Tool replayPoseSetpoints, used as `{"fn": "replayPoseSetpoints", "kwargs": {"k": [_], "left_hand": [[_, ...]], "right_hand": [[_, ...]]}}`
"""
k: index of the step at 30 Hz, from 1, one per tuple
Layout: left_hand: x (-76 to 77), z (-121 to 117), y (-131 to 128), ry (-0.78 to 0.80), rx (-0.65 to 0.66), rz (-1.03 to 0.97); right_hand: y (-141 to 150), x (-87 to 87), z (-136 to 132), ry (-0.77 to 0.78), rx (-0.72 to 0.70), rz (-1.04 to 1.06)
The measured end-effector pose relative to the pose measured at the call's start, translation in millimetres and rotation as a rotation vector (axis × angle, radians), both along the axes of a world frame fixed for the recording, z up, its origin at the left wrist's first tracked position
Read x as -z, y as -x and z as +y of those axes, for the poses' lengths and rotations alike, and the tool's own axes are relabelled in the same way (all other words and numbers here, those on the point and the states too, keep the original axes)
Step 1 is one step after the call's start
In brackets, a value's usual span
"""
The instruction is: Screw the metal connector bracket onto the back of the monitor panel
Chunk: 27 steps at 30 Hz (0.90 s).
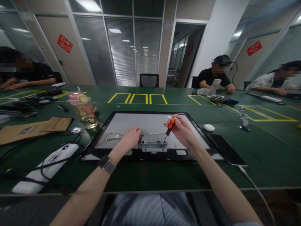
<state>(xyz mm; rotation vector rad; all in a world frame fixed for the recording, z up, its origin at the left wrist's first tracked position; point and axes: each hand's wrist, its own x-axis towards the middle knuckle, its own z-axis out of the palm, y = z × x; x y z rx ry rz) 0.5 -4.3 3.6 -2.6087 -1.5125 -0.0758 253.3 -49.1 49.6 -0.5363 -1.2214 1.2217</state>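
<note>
A flat display panel (131, 122) with a black frame lies on the table in front of me. On its near edge sits a metal connector box (154, 145) with a row of ports and a blue socket. My right hand (183, 130) is closed round the handle of an orange and black screwdriver (171, 127), whose shaft points down at the right end of the box. My left hand (131, 137) rests at the left side of the box, its fingers stretched over the panel; its fingertips are partly hidden. Thin wires (110, 137) run beside that hand.
A white power strip (47, 168) with black cables and a drink bottle (83, 110) stand left. A phone (227, 149) on a cable and a white mouse (209, 127) lie right. A brown paper bag (35, 128) is far left. Several people sit across the table.
</note>
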Motion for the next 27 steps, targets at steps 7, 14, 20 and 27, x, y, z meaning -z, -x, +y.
{"fn": "replayPoseSetpoints", "kwargs": {"k": [7,14,20,27], "left_hand": [[3.7,2.8,0.1,-0.013,0.006,0.014],[0.2,0.5,-0.7,-0.010,0.004,0.009],[2.0,1.2,-0.4,-0.016,0.012,0.007],[1.2,-0.3,-0.1,-0.034,0.009,0.008]], "right_hand": [[2.8,-6.9,-2.6,0.018,-0.026,0.066],[0.7,-0.6,1.3,-0.050,0.096,0.025],[1.6,-2.3,-0.2,-0.098,0.101,-0.039],[-2.8,2.9,1.8,-0.236,0.265,-0.286]]}}
